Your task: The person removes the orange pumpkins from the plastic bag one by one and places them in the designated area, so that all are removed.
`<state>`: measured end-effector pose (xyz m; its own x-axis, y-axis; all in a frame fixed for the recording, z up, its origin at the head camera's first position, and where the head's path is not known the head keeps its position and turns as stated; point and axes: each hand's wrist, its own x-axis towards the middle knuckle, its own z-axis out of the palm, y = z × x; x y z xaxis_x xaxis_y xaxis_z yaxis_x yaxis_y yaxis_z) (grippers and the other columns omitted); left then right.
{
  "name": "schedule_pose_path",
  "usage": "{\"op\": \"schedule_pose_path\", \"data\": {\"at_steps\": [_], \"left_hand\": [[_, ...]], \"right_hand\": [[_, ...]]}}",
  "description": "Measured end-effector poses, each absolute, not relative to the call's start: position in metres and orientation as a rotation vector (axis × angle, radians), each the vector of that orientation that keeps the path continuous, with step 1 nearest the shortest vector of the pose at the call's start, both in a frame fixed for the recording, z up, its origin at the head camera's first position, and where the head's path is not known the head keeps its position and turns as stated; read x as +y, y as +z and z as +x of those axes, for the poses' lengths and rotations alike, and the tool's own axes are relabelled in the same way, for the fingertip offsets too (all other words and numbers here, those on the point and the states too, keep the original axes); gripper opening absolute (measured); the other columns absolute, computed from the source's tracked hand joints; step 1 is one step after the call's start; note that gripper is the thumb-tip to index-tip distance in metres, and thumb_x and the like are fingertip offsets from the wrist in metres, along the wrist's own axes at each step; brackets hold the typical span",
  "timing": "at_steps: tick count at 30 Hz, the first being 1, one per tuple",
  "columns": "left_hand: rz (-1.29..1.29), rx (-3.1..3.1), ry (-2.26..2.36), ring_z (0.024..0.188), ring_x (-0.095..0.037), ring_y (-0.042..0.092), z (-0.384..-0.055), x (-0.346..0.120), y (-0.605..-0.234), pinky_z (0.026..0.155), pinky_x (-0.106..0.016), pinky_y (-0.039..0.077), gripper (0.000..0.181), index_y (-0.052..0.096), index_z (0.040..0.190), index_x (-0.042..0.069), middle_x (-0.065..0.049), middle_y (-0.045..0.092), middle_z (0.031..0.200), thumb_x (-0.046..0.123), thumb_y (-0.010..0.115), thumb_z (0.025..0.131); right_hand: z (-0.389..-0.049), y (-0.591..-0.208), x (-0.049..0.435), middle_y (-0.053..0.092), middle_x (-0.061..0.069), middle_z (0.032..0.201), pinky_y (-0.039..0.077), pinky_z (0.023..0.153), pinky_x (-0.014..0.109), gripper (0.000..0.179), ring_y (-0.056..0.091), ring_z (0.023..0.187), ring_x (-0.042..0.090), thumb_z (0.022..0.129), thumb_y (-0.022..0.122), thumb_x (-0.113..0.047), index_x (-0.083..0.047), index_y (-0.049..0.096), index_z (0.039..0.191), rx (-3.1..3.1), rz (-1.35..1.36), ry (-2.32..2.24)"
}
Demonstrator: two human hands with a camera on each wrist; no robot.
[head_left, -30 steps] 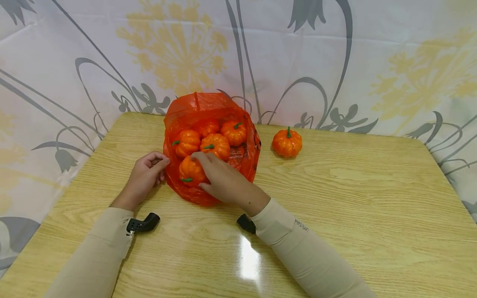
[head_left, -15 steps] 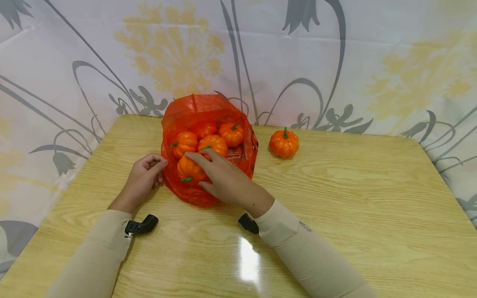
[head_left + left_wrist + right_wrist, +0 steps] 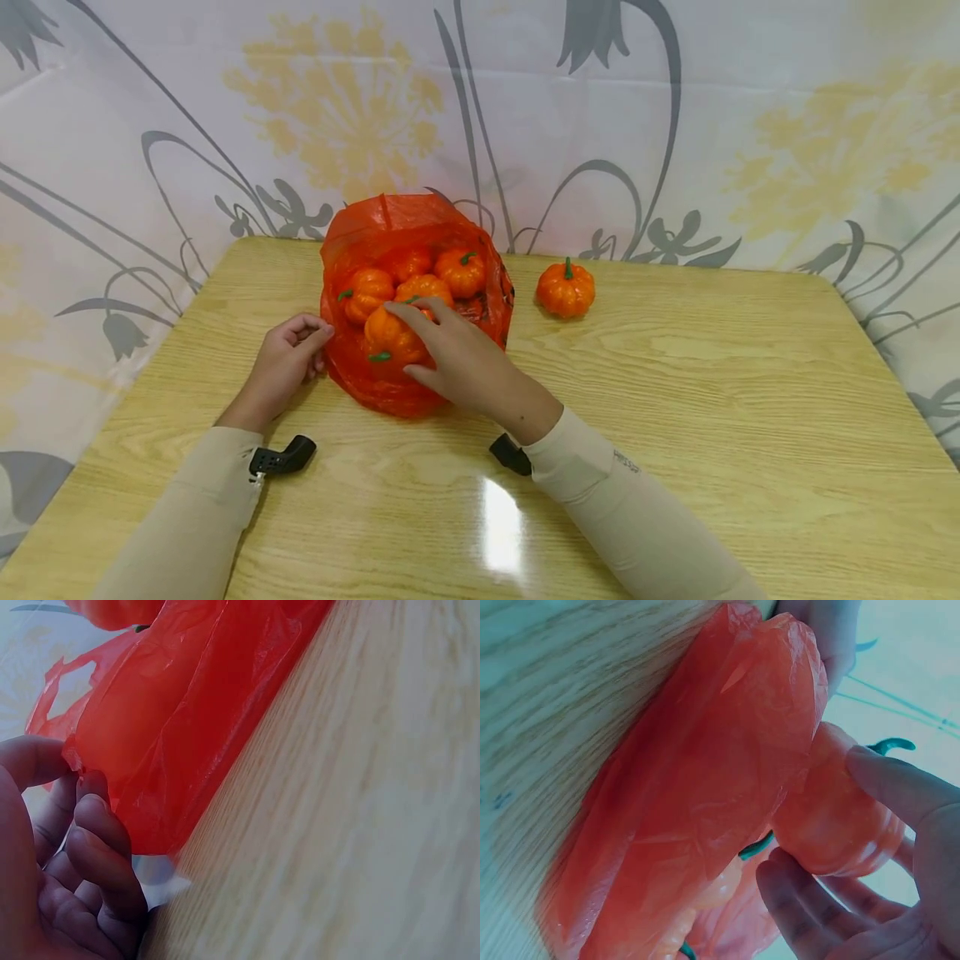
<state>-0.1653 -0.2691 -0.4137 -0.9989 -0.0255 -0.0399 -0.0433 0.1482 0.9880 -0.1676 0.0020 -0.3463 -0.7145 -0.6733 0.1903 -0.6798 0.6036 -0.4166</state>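
Note:
A red plastic bag (image 3: 420, 214) lies with its mouth spread on the table, several small orange toy pumpkins (image 3: 369, 293) with green stems inside it. My left hand (image 3: 283, 360) pinches the bag's left rim between thumb and fingertips, as the left wrist view shows close up. Over the bag's mouth, my right hand (image 3: 472, 358) grips one toy pumpkin (image 3: 390, 335) between thumb and fingers. In the right wrist view this pumpkin (image 3: 832, 810) appears at the bag's edge, above another green stem. Another toy pumpkin (image 3: 566, 289) stands upright on the table, right of the bag.
The wood-grain table (image 3: 697, 392) reaches back to a flower-patterned cloth (image 3: 712, 108). A black wrist device (image 3: 283, 457) is at the left sleeve, and a second black device (image 3: 512, 454) at the right one.
My right hand has shifted slightly right, and the pumpkin in its grip has risen a little. The left hand keeps its hold on the rim. The head view has drifted slightly.

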Motion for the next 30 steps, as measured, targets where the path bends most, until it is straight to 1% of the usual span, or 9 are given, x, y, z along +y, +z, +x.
{"op": "schedule_pose_path", "data": {"at_steps": [3, 8, 12, 19, 23, 26, 28, 30], "left_hand": [[-0.074, 2.375, 2.036, 0.054, -0.009, 0.049, -0.165, -0.270, -0.414, 0.047, -0.020, 0.043, 0.018, 0.059, 0.102, 0.004, 0.007, 0.054, 0.065, 0.022, 0.061, 0.101], [-0.086, 2.357, 2.051, 0.054, -0.009, 0.049, -0.163, -0.270, -0.413, 0.047, -0.020, 0.044, 0.018, 0.059, 0.102, 0.003, 0.007, 0.054, 0.065, 0.021, 0.061, 0.101], [-0.086, 2.352, 2.065, 0.053, -0.009, 0.049, -0.163, -0.269, -0.413, 0.046, -0.020, 0.044, 0.014, 0.060, 0.099, 0.007, 0.007, 0.054, 0.064, 0.021, 0.061, 0.100], [-0.068, 2.378, 2.058, 0.052, -0.008, 0.049, -0.165, -0.268, -0.416, 0.045, -0.020, 0.042, 0.011, 0.061, 0.098, 0.009, 0.007, 0.054, 0.063, 0.020, 0.061, 0.100], [-0.068, 2.386, 2.049, 0.053, -0.008, 0.049, -0.165, -0.268, -0.416, 0.046, -0.020, 0.043, 0.011, 0.061, 0.098, 0.009, 0.007, 0.054, 0.064, 0.020, 0.061, 0.100], [-0.072, 2.378, 2.052, 0.053, -0.008, 0.049, -0.165, -0.268, -0.415, 0.046, -0.020, 0.043, 0.013, 0.061, 0.099, 0.008, 0.007, 0.054, 0.065, 0.021, 0.061, 0.100], [-0.072, 2.373, 2.052, 0.053, -0.008, 0.049, -0.165, -0.268, -0.414, 0.046, -0.020, 0.044, 0.012, 0.061, 0.099, 0.009, 0.007, 0.054, 0.065, 0.021, 0.061, 0.100], [-0.081, 2.359, 2.059, 0.053, -0.008, 0.049, -0.165, -0.268, -0.416, 0.047, -0.020, 0.044, 0.011, 0.061, 0.098, 0.010, 0.007, 0.054, 0.066, 0.021, 0.061, 0.100]], "right_hand": [[-0.167, -0.347, 0.003, 0.048, 0.011, 0.139, 0.058, 0.089, 0.037, 0.073, 0.065, 0.101, 0.026, 0.090, 0.076, -0.029, -0.023, 0.036, 0.151, -2.798, 1.139, 0.774], [-0.166, -0.347, 0.004, 0.047, 0.010, 0.135, 0.059, 0.081, 0.032, 0.073, 0.064, 0.091, 0.022, 0.089, 0.077, -0.030, -0.022, 0.037, 0.150, -2.745, 1.101, 0.807], [-0.165, -0.345, 0.006, 0.047, 0.011, 0.132, 0.059, 0.075, 0.031, 0.073, 0.063, 0.081, 0.022, 0.087, 0.079, -0.031, -0.020, 0.040, 0.147, -2.678, 1.088, 0.845], [-0.162, -0.339, 0.008, 0.046, 0.012, 0.134, 0.059, 0.076, 0.034, 0.074, 0.063, 0.077, 0.024, 0.086, 0.080, -0.032, -0.021, 0.039, 0.147, -2.650, 1.050, 0.906], [-0.161, -0.336, 0.010, 0.046, 0.012, 0.133, 0.058, 0.075, 0.032, 0.075, 0.061, 0.074, 0.023, 0.086, 0.080, -0.032, -0.020, 0.039, 0.147, -2.610, 1.043, 0.926], [-0.161, -0.334, 0.011, 0.047, 0.012, 0.132, 0.059, 0.077, 0.031, 0.074, 0.061, 0.077, 0.022, 0.086, 0.080, -0.031, -0.019, 0.039, 0.147, -2.577, 1.041, 0.944], [-0.160, -0.331, 0.011, 0.048, 0.011, 0.131, 0.058, 0.083, 0.033, 0.075, 0.062, 0.086, 0.023, 0.086, 0.080, -0.031, -0.018, 0.039, 0.147, -2.570, 1.037, 1.001], [-0.159, -0.329, 0.012, 0.049, 0.010, 0.132, 0.057, 0.088, 0.034, 0.075, 0.060, 0.096, 0.021, 0.085, 0.081, -0.031, -0.018, 0.039, 0.147, -2.555, 1.030, 1.091]]}}
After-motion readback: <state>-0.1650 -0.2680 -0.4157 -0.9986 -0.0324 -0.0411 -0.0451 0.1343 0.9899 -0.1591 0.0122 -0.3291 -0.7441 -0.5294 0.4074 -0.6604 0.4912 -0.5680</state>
